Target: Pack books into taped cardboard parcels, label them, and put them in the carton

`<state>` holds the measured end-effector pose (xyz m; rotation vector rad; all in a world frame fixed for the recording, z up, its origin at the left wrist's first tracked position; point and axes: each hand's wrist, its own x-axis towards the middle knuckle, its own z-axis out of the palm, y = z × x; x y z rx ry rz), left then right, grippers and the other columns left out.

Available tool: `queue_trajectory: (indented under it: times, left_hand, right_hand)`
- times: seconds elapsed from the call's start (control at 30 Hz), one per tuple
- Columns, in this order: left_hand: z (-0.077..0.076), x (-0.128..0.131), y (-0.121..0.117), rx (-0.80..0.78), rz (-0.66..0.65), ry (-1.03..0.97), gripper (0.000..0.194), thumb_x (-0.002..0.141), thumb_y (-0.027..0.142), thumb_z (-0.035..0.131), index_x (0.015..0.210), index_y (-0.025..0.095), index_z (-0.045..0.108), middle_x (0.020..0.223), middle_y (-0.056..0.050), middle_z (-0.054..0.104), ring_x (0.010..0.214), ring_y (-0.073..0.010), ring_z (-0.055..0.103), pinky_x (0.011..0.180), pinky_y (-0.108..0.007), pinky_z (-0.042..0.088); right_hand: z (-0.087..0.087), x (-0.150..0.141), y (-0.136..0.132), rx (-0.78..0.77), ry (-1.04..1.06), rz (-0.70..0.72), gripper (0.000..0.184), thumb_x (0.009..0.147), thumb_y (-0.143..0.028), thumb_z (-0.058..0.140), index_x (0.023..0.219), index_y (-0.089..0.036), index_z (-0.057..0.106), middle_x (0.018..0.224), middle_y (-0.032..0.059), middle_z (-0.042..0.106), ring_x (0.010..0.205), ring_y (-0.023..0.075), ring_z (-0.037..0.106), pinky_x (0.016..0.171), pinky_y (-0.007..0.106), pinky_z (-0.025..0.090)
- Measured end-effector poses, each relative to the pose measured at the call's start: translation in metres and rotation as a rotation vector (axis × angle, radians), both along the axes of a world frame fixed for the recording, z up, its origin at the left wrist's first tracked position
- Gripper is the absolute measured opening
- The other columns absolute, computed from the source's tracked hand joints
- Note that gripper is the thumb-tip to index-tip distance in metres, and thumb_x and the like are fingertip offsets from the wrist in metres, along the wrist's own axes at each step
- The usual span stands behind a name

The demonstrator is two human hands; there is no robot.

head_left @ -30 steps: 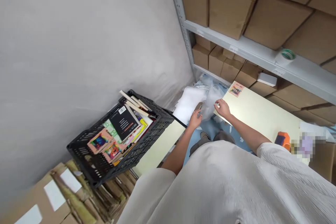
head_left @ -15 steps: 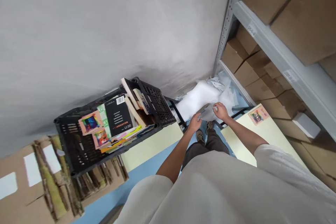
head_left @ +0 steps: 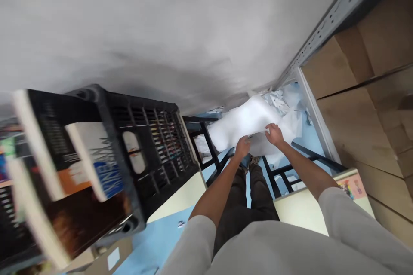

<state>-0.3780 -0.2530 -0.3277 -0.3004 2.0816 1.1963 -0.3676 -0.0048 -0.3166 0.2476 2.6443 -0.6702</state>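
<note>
Looking down past the torso, both forearms are seen reaching to a pile of white foam sheets [head_left: 245,122] on the blue floor [head_left: 161,240], in the corner between the grey wall [head_left: 161,30] and the shelf post [head_left: 325,25]. Much is hard to read. The crate [head_left: 145,146] at the left is blurred, and the books [head_left: 80,172] in it are smeared, their covers illegible and their left part cut off by the frame edge. The far end of the pile merges with crumpled white scraps [head_left: 277,96], so its extent cannot be told. The palms are turned away, and what lies under them is hidden.

The left hand [head_left: 241,146] is seen from the back, fingers curled down onto the near edge of the sheets; whether a sheet is pinched or only touched cannot be told. The right hand [head_left: 274,134] is set just beside it, fingers bent and closed over the same edge, apparently gripping the top sheet, though the fingertips are covered by the hand itself.

Black frame bars [head_left: 277,176] are seen below the hands, with the dark trousers [head_left: 245,206] between them. A pale tabletop [head_left: 309,210] with a small sticker [head_left: 353,188] is partly cut off by the right sleeve [head_left: 355,223]. Cardboard boxes [head_left: 364,103] fill the shelf at the right.
</note>
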Motion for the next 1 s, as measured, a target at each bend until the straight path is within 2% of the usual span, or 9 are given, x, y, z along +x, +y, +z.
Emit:
queue_trajectory:
  times: [0.13,0.23,0.37,0.47,0.6,0.8,0.9,1.0]
  left_hand:
    - [-0.066,-0.017,0.013,0.012,0.046,-0.057,0.049,0.088,0.028,0.077,0.136,0.025,0.071,0.142,-0.014,0.072,0.132,-0.0338,0.068,0.12,-0.051,0.052]
    - [-0.105,-0.029,0.023,0.018,0.051,-0.08,0.054,0.087,0.028,0.079,0.14,0.024,0.069,0.154,-0.016,0.065,0.143,-0.0343,0.061,0.123,-0.048,0.048]
    - [-0.146,-0.048,0.038,0.004,0.151,-0.142,0.068,0.085,0.034,0.085,0.148,0.022,0.063,0.161,-0.017,0.058,0.152,-0.0367,0.053,0.12,-0.044,0.049]
    - [-0.168,-0.058,0.046,0.035,0.204,-0.186,0.067,0.087,0.033,0.083,0.149,0.02,0.062,0.161,-0.017,0.059,0.152,-0.0364,0.054,0.12,-0.043,0.049]
    - [-0.183,-0.055,0.05,0.065,0.186,-0.173,0.054,0.086,0.025,0.08,0.139,0.019,0.07,0.162,-0.016,0.059,0.152,-0.0352,0.053,0.125,-0.044,0.045]
    - [-0.18,-0.039,0.047,0.097,0.134,-0.192,0.052,0.083,0.029,0.085,0.132,0.019,0.072,0.157,-0.018,0.061,0.152,-0.0367,0.054,0.125,-0.045,0.045]
    - [-0.176,-0.037,0.043,0.056,0.115,-0.166,0.055,0.082,0.025,0.083,0.136,0.02,0.069,0.162,-0.018,0.056,0.156,-0.037,0.048,0.131,-0.047,0.037]
    - [-0.171,-0.037,0.04,0.013,0.108,-0.124,0.059,0.08,0.022,0.082,0.137,0.023,0.067,0.166,-0.015,0.049,0.163,-0.0378,0.037,0.136,-0.048,0.029]
  right_hand:
    - [-0.056,-0.026,0.005,0.021,0.01,0.028,0.038,0.099,-0.029,0.058,0.135,-0.019,0.069,0.152,0.0218,0.058,0.132,0.0411,0.052,0.11,0.056,0.047]
    - [-0.091,-0.048,0.006,0.065,0.016,0.021,0.049,0.098,-0.031,0.06,0.146,-0.018,0.062,0.165,0.0235,0.047,0.142,0.0449,0.044,0.115,0.061,0.041]
    - [-0.125,-0.066,0.003,0.115,0.015,0.0,0.065,0.098,-0.031,0.06,0.16,-0.016,0.048,0.175,0.0246,0.032,0.151,0.0475,0.033,0.121,0.065,0.033]
    - [-0.143,-0.068,0.0,0.112,-0.017,0.009,0.065,0.098,-0.032,0.061,0.16,-0.017,0.048,0.175,0.0243,0.032,0.151,0.0475,0.033,0.12,0.065,0.033]
    - [-0.154,-0.062,-0.001,0.092,-0.041,0.049,0.06,0.096,-0.032,0.063,0.153,-0.017,0.055,0.171,0.0245,0.04,0.148,0.0481,0.038,0.117,0.066,0.037]
    - [-0.153,-0.051,-0.002,0.027,-0.164,0.112,0.04,0.096,-0.028,0.065,0.134,-0.02,0.07,0.156,0.0216,0.056,0.137,0.0433,0.053,0.113,0.058,0.046]
    - [-0.153,-0.044,-0.002,-0.018,-0.134,0.014,0.036,0.097,-0.027,0.061,0.131,-0.021,0.07,0.145,0.0196,0.061,0.126,0.0386,0.06,0.107,0.052,0.052]
    - [-0.155,-0.037,0.0,-0.004,-0.067,-0.192,0.035,0.096,-0.028,0.059,0.129,-0.02,0.068,0.137,0.0194,0.062,0.12,0.0367,0.062,0.105,0.05,0.054]
